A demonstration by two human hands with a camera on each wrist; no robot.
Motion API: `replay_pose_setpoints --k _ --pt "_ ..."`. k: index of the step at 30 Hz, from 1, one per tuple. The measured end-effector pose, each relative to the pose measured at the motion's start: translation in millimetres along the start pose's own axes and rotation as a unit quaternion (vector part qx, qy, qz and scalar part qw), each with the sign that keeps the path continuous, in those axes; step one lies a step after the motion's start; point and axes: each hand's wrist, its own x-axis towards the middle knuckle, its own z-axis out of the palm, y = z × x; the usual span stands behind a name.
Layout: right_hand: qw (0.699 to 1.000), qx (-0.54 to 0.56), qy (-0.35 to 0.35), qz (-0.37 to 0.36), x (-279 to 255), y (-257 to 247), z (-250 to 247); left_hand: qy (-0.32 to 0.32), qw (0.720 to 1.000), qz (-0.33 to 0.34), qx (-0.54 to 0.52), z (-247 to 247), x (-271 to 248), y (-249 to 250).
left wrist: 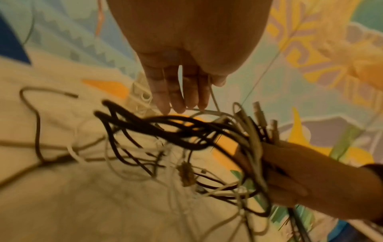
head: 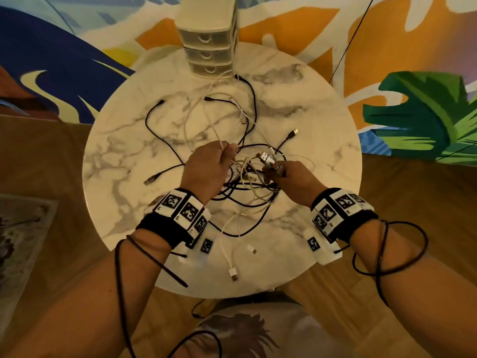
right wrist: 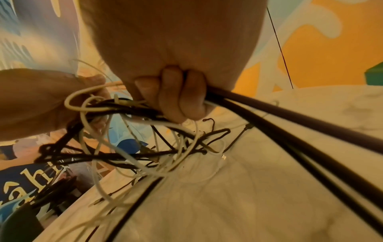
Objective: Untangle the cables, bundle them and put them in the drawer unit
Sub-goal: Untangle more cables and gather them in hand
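A tangle of black and white cables (head: pixel 247 177) lies on the round marble table (head: pixel 322 112). My left hand (head: pixel 227 149) pinches a white cable (head: pixel 213 125) that runs away toward the table's far side; in the left wrist view this white cable (left wrist: pixel 214 99) passes by thumb and forefinger of the left hand (left wrist: pixel 180 98). My right hand (head: pixel 276 169) grips a bunch of cable ends, their USB plugs (left wrist: pixel 259 114) sticking up from the fist (left wrist: pixel 290 172). In the right wrist view its fingers (right wrist: pixel 178 101) curl round the strands. The cream drawer unit (head: pixel 206 40) stands at the far edge, drawers closed.
Loose cable ends spread over the table: a white plug (head: pixel 233 275) near the front edge, a black plug (head: pixel 294 133) to the right. Black camera leads (head: pixel 387 254) loop round both forearms. A patterned mural and wooden floor surround the table.
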Motion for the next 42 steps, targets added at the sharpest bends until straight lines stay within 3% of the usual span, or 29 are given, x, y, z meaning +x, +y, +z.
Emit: replay_pose_setpoints --k 4,12,15,20,31,34,36,39,42 --pt "0.999 0.027 0.019 -0.006 -1 6 1 0.022 0.997 0.005 0.069 -11 6 -5" --pt "0.998 -0.069 -0.003 0.011 -11 23 -3 0.034 0.997 -0.058 -0.026 -21 9 -1" --pt "0.996 -0.088 -0.02 0.02 -13 33 -3 0.081 0.985 -0.118 -0.101 -37 21 -3" --pt "0.993 -0.117 -0.005 0.036 -20 48 -7 0.139 0.985 -0.078 -0.073 -60 29 -15" --pt "0.984 -0.163 -0.049 0.052 -10 60 6 0.286 0.941 -0.147 -0.102 -90 36 -11" --pt "0.992 -0.112 -0.016 0.051 -15 66 1 0.252 0.957 -0.102 -0.106 -87 32 -2" --pt "0.995 0.005 0.084 0.047 -22 64 -4 0.196 0.975 -0.053 -0.093 -80 27 4" --pt "0.966 0.137 0.216 0.024 -26 34 -11 0.114 0.992 0.0 -0.047 -70 23 20" --pt "0.956 0.162 0.243 -0.011 -22 -9 -17 0.064 0.996 0.053 -0.022 -62 28 41"
